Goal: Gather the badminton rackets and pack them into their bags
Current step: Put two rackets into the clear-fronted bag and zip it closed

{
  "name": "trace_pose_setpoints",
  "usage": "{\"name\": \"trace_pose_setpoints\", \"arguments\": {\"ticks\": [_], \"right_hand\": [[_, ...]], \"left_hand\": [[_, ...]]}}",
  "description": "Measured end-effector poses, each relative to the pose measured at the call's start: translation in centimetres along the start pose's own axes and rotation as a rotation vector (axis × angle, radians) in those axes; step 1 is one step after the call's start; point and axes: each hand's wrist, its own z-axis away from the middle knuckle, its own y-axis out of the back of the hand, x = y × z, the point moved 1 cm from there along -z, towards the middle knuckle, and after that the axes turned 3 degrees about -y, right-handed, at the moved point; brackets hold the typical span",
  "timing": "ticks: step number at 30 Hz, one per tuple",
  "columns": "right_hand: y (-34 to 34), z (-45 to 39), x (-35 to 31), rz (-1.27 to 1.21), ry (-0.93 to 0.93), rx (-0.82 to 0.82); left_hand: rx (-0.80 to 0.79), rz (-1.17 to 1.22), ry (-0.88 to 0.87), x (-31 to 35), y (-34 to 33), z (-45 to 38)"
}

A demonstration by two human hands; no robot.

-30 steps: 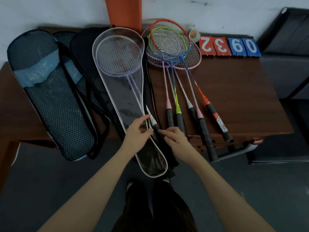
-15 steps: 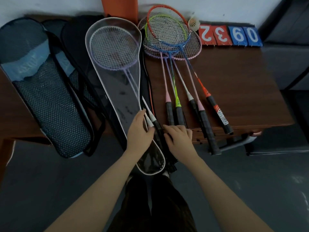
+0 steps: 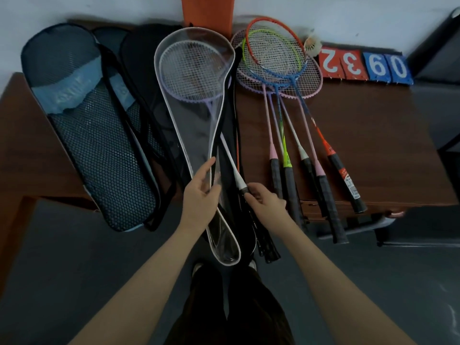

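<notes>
A clear racket bag with white piping [image 3: 199, 135] lies lengthwise on the brown table [image 3: 373, 150], its tail hanging over the near edge. The head of a lilac racket [image 3: 191, 73] sits inside it. Its white shaft and black grip [image 3: 239, 185] stick out through the bag's right side. My left hand [image 3: 201, 195] pinches the bag's edge. My right hand [image 3: 266, 202] grips the racket's handle. Several loose rackets [image 3: 281, 78] lie fanned to the right, handles toward me. Mesh blue-black bags [image 3: 92, 135] and a black bag [image 3: 146, 78] lie at the left.
A shuttlecock [image 3: 311, 44] rests by the racket heads at the back. Red and blue score cards [image 3: 363, 67] lie at the back right. An orange post [image 3: 206, 13] stands against the wall. A dark chair [image 3: 438, 46] is at the far right. My legs are below the table's near edge.
The racket's handle has swung out to the right of the bag opening. My right hand has closed around the grip, and my left hand has shifted onto the bag's edge.
</notes>
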Motion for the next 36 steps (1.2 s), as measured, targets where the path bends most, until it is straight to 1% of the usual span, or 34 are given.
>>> {"name": "trace_pose_setpoints", "arguments": {"ticks": [3,6,8,10,13,15,17,19,22,24,26,30,33,36], "right_hand": [[-0.9,0.1,-0.1,-0.081,-0.027,-0.029],[-1.4,0.2,-0.7,-0.238,-0.073,0.045],[-1.5,0.3,-1.3,-0.357,-0.090,0.093],[-1.3,0.6,-2.2,-0.452,-0.082,0.097],[-1.3,1.1,-3.4,-0.516,-0.052,0.084],[-2.0,1.5,-4.0,-0.535,-0.046,0.061],[-3.2,1.9,-4.1,-0.498,-0.029,0.031],[-4.8,2.0,-4.2,-0.382,0.020,0.017],[-6.5,2.0,-4.7,-0.055,0.096,0.061],[-7.2,1.9,-4.8,0.040,0.097,0.092],[-7.7,1.7,-4.6,0.033,0.070,0.119],[-7.7,1.9,-4.2,-0.034,-0.043,0.250],[-7.4,3.0,-3.2,-0.038,-0.095,0.231],[-6.9,4.4,-2.4,-0.057,-0.072,0.164]], "left_hand": [[-0.042,-0.077,-0.018,0.7,0.7,-0.1],[-0.101,-0.199,-0.058,1.2,1.5,0.3],[-0.115,-0.323,-0.110,1.3,2.2,0.3],[-0.148,-0.439,-0.145,1.0,3.0,0.2],[-0.193,-0.509,-0.106,0.3,4.3,0.2],[-0.182,-0.429,-0.034,-0.1,4.9,0.1],[-0.173,-0.324,0.029,-0.5,5.6,0.0],[-0.203,-0.270,0.064,-0.8,6.0,-0.2],[-0.234,-0.244,0.088,-1.5,6.8,-0.3],[-0.242,-0.235,0.094,-1.9,7.2,-0.2],[-0.253,-0.226,0.102,-2.3,7.3,-0.1],[-0.207,-0.191,0.140,-2.8,7.4,-0.3],[-0.197,-0.223,0.070,-2.3,7.0,-0.3],[-0.179,-0.289,0.001,-1.9,6.7,-0.1]]}}
